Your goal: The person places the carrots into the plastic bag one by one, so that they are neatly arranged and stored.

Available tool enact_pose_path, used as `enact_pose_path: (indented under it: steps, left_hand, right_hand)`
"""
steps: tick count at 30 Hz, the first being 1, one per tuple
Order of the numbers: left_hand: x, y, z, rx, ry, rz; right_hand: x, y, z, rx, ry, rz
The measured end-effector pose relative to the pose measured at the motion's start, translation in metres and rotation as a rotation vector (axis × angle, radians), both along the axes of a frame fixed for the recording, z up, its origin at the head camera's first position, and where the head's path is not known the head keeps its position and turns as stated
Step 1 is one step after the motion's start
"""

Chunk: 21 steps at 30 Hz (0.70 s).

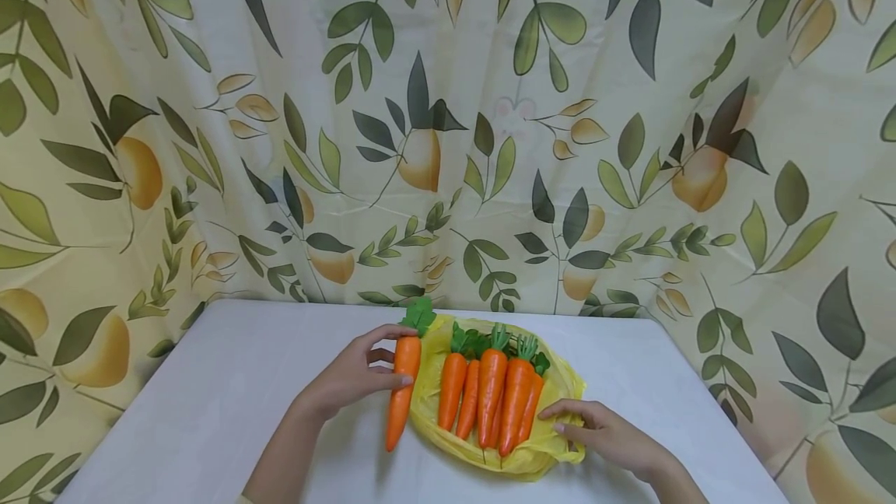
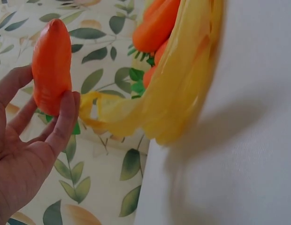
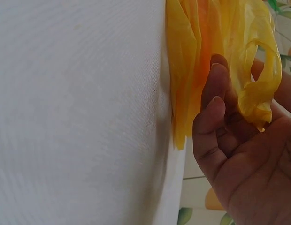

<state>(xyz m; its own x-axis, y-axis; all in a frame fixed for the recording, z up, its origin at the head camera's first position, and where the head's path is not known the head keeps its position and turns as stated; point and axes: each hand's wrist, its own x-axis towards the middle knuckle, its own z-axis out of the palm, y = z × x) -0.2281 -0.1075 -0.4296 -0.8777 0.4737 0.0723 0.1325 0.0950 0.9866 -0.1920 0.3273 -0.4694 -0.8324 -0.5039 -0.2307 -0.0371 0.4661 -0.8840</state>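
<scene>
My left hand [image 1: 350, 376] holds a carrot [image 1: 399, 391] between thumb and fingers, at the left side of a yellow plastic bag [image 1: 434, 434]. The carrot's green leaves [image 1: 420, 315] point away from me and its tip points towards me. In the left wrist view the same carrot [image 2: 51, 65] stands tip up in the fingers. Several more carrots [image 1: 492, 387] with green tops lie side by side on the opened bag. At the bag's right edge, my right hand [image 1: 612, 430] grips the thin plastic beside a handle loop [image 3: 258, 93], with its fingers bent.
A white table [image 1: 245, 379] carries the bag and carrots. Behind it and at both sides hangs a curtain [image 1: 448, 177] printed with leaves and orange fruit. The table's far edge lies just beyond the bag.
</scene>
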Motion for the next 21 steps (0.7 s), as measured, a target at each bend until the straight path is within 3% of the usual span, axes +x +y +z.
enact_pose_path:
  steps: [21]
  left_hand:
    - [0.001,0.043,-0.007,0.031,-0.010,-0.063]
  right_hand:
    - [0.002,0.001,-0.001,-0.025,-0.006,-0.012]
